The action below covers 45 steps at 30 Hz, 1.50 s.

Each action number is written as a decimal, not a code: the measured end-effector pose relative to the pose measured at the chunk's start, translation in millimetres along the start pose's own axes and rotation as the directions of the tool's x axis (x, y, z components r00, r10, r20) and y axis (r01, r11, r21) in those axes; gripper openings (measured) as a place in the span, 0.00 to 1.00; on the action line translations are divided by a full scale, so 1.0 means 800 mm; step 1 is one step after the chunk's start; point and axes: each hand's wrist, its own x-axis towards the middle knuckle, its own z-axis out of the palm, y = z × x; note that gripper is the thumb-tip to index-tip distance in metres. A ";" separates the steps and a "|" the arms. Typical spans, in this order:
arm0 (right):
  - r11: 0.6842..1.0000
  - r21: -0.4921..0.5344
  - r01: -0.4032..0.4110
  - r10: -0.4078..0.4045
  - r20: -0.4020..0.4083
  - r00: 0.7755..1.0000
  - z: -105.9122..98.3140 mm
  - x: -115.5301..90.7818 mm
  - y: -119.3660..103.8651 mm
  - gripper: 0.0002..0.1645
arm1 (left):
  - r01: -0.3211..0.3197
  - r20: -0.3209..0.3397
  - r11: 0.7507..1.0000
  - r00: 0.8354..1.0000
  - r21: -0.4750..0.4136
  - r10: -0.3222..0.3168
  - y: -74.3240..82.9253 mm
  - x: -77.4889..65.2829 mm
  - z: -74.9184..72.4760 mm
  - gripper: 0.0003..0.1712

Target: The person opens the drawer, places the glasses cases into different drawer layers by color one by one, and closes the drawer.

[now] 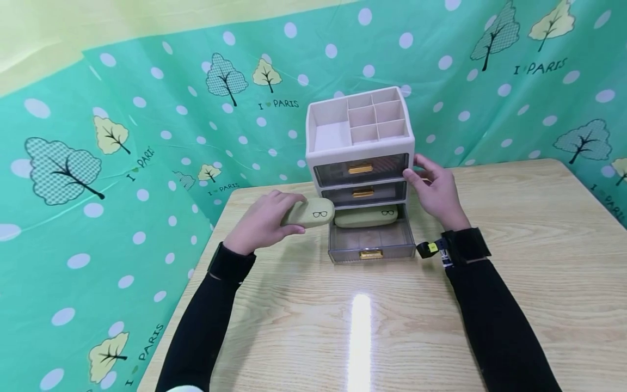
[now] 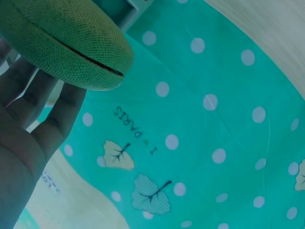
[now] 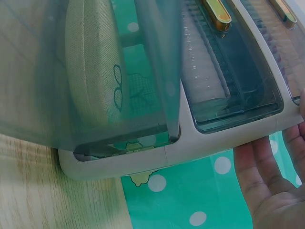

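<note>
My left hand [image 1: 266, 219] grips a green glasses case [image 1: 313, 212] with a small spectacles print, held just left of the drawer organizer [image 1: 362, 142]. In the left wrist view the case [image 2: 71, 45] shows its woven cloth and dark seam, with fingers beneath it. A second glasses case [image 1: 364, 216] of the same kind lies at the back of the pulled-out bottom drawer [image 1: 372, 239]. On the organizer's right side, my right hand [image 1: 436, 190] holds the edge near the upper drawers, thumb at the front and fingers along the side wall.
The white organizer has an open divided top and two closed upper drawers with gold handles [image 1: 361, 169]. It stands on a wood-grain table [image 1: 294, 326] near the back edge. A green dotted cloth [image 1: 161, 109] hangs behind and to the left.
</note>
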 end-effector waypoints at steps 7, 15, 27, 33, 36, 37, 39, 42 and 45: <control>1.000 0.000 0.011 -0.011 -0.001 1.000 0.001 0.000 0.001 0.26 | -0.087 -0.025 0.995 0.996 0.046 0.088 0.011 0.009 0.016 0.31; 1.000 -0.007 0.015 -0.015 -0.006 1.000 0.002 0.002 0.005 0.26 | -0.161 -0.005 0.984 0.987 0.077 0.162 0.028 0.029 0.031 0.32; 1.000 0.004 0.025 -0.025 -0.001 1.000 0.001 -0.006 -0.028 0.24 | -0.240 0.019 0.966 0.971 0.094 0.239 0.063 0.065 0.056 0.32; 1.000 0.019 0.021 -0.021 0.003 1.000 0.001 -0.008 -0.033 0.24 | -0.246 0.046 0.965 0.969 0.095 0.243 0.077 0.082 0.070 0.32; 1.000 0.003 0.003 -0.003 -0.004 1.000 0.002 -0.004 -0.020 0.24 | -0.244 0.063 0.965 0.969 0.096 0.239 0.082 0.090 0.076 0.32; 1.000 -0.006 -0.002 0.002 -0.006 1.000 0.002 -0.003 -0.015 0.24 | -0.245 0.071 0.964 0.969 0.101 0.238 0.083 0.092 0.079 0.32; 1.000 -0.010 -0.005 0.005 -0.010 1.000 0.002 0.001 -0.003 0.25 | -0.249 0.083 0.962 0.967 0.112 0.241 0.086 0.096 0.083 0.32; 1.000 -0.011 -0.003 0.003 -0.013 1.000 0.002 0.003 0.005 0.25 | -0.257 0.095 0.958 0.965 0.125 0.246 0.090 0.102 0.088 0.32; 1.000 -0.003 0.003 -0.003 -0.015 1.000 0.003 0.004 0.006 0.25 | -0.259 0.108 0.956 0.963 0.140 0.245 0.093 0.107 0.094 0.33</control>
